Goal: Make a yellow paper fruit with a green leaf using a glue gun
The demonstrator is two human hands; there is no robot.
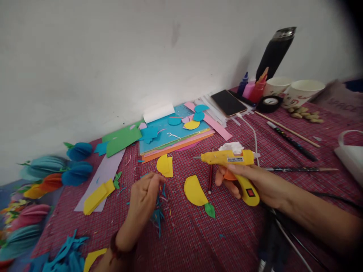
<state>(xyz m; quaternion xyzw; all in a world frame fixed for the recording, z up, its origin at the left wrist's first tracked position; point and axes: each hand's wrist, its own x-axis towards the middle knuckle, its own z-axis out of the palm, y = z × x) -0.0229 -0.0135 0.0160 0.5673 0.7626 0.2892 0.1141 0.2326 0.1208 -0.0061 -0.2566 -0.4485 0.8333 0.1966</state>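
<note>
My right hand (241,179) is wrapped around a yellow glue gun (224,156), whose nozzle points left above the table. Its fingers curl near the orange trigger. My left hand (144,196) hovers over blue paper scraps (158,217) with its fingers curled together; whatever they may hold is hidden. Between the hands lies a yellow half-round paper stack (195,190), with a green paper leaf (210,210) at its lower tip. A smaller yellow paper piece (165,166) lies beyond my left hand. A dark red pencil (210,179) lies beside the glue gun.
Coloured paper sheets (176,145) are piled near the wall. Finished paper fruits (78,172) stand at the left. At the back right are a phone (229,102) with its cable, paper cups (304,92), glue bottles (258,90) and a dark tumbler (275,54).
</note>
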